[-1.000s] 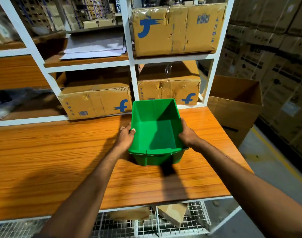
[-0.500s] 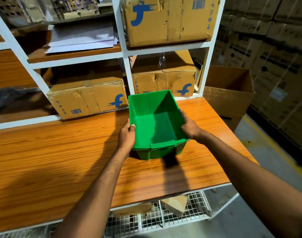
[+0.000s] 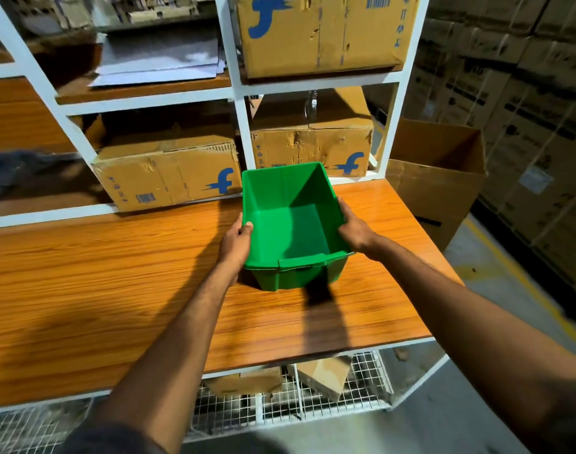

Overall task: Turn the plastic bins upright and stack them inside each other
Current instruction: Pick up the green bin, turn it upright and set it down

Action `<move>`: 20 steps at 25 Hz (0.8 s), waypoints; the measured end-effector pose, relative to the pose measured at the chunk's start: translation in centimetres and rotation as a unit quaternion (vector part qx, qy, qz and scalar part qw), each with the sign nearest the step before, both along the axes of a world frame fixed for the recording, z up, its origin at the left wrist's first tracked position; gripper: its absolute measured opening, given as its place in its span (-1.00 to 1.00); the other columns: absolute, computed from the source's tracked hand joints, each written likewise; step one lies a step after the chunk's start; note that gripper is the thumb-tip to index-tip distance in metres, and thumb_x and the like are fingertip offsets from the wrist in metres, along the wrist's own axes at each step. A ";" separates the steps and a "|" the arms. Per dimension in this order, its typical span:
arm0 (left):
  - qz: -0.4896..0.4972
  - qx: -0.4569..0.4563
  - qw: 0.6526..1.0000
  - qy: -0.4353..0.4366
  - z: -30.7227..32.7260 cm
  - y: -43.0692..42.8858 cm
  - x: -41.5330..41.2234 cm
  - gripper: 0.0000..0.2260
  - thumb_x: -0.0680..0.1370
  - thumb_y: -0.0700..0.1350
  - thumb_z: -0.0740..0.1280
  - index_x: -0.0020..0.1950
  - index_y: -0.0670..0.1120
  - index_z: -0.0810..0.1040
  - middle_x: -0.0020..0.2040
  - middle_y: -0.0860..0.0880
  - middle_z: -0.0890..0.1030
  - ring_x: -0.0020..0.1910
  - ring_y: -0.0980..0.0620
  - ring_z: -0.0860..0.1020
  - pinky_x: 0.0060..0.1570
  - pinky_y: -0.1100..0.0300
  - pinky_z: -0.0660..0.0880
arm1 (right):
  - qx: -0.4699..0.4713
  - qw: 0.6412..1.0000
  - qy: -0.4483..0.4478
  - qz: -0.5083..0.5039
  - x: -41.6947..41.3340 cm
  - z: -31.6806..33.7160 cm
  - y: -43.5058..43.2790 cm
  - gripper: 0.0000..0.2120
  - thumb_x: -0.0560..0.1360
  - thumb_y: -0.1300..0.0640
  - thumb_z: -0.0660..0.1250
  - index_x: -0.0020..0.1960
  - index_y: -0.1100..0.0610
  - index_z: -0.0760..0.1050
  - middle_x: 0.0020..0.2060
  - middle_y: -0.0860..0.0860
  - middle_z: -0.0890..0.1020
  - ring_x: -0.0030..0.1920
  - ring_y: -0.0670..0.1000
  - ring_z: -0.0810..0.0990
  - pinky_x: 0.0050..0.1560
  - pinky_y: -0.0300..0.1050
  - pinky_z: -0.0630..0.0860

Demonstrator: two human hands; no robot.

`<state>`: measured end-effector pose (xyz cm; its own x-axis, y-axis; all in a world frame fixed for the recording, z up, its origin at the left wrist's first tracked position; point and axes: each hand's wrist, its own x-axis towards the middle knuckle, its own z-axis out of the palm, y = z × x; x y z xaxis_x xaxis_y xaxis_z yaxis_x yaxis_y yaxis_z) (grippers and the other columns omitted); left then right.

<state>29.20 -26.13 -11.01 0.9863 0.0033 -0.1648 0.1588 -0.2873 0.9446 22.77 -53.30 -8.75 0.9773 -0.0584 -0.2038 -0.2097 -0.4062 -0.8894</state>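
Observation:
A green plastic bin (image 3: 290, 231) stands upright on the wooden tabletop (image 3: 116, 273), its open top facing me and nothing inside it. Whether it is one bin or several nested I cannot tell. My left hand (image 3: 237, 240) grips its left rim, thumb over the edge. My right hand (image 3: 353, 229) grips the right rim, fingers down the outer wall.
Cardboard boxes (image 3: 168, 178) (image 3: 313, 149) fill the white shelf unit just behind the bin. An open carton (image 3: 434, 178) stands on the floor off the table's right end. A wire mesh shelf (image 3: 280, 407) holds cardboard pieces under the table.
Both hands kept their hold on the bin's rims. The view has drawn back slightly, so the bin sits higher and farther from me on the table.

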 end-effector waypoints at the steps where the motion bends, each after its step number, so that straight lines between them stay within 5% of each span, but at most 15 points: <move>1: -0.006 0.004 1.000 0.009 -0.1 0.3 0.0 -0.54 0.65 0.11 0.20 0.57 0.13 0.32 0.47 0.03 0.50 0.34 -0.06 0.56 0.35 -0.08 0.50 | 0.004 1.000 0.006 -0.012 -0.6 0.9 0.3 -0.15 0.48 0.13 0.25 0.65 -0.22 -0.05 0.44 0.18 0.49 0.22 0.25 0.64 0.13 0.33 0.64; 5: 0.061 0.027 0.998 0.019 -0.1 2.0 -1.9 -0.34 0.41 0.53 0.07 0.44 0.30 0.37 0.47 -0.05 0.47 0.40 -0.15 0.48 0.31 -0.15 0.48 | -0.091 0.993 -0.006 -0.073 -2.0 1.1 0.3 -0.19 0.68 -0.05 0.23 0.68 -0.03 -0.26 0.55 0.28 0.35 0.45 0.32 0.47 0.39 0.29 0.47; 8: 0.113 -0.021 0.992 -0.043 1.5 2.1 -5.9 -0.54 0.60 0.28 0.19 0.44 0.11 0.45 0.38 -0.08 0.53 0.26 -0.14 0.58 -0.22 0.24 0.50 | -0.152 0.969 -0.120 -0.156 -4.5 1.9 1.1 -0.36 0.66 -0.07 0.23 0.66 0.03 0.10 0.50 0.18 0.46 0.47 0.24 0.46 0.39 0.20 0.46; 10: 0.138 -0.040 0.986 -0.081 1.9 2.3 -8.4 -0.64 0.65 0.08 0.27 0.43 0.03 0.46 0.30 -0.07 0.56 0.17 -0.08 0.61 -0.31 0.37 0.44 | -0.147 0.948 -0.214 -0.185 -6.6 2.0 1.8 -0.55 0.63 -0.04 0.24 0.50 0.02 0.35 0.40 0.05 0.57 0.39 0.09 0.53 0.33 0.16 0.51; 15: 0.159 -0.023 0.963 -0.216 2.5 4.4 -16.7 -0.75 0.56 -0.02 0.37 0.24 0.09 0.55 0.00 0.05 0.56 -0.03 0.05 0.55 -0.01 0.14 0.52 | -0.150 0.920 -0.338 -0.133 -12.8 1.0 6.5 -0.75 0.63 0.01 0.28 0.25 0.07 0.55 0.14 -0.01 0.68 0.17 0.05 0.62 0.17 0.04 0.55; 17: 0.154 0.035 0.958 -0.238 2.8 5.7 -19.8 -0.73 0.54 -0.02 0.37 0.25 0.07 0.57 0.04 0.05 0.58 -0.03 0.08 0.56 -0.04 0.23 0.48 | -0.193 0.910 -0.356 -0.089 -15.0 0.6 9.4 -0.76 0.64 0.02 0.30 0.23 0.11 0.58 0.11 0.01 0.68 0.16 0.10 0.61 0.18 0.00 0.50; 20: 0.137 0.144 0.948 -0.250 3.7 9.6 -24.9 -0.65 0.55 0.05 0.34 0.34 0.14 0.54 0.18 0.10 0.60 0.16 0.07 0.56 0.12 0.08 0.51 | -0.241 0.903 -0.355 -0.025 -19.0 0.6 15.0 -0.71 0.65 -0.04 0.28 0.28 0.07 0.55 0.14 0.02 0.66 0.17 0.11 0.56 0.18 0.03 0.49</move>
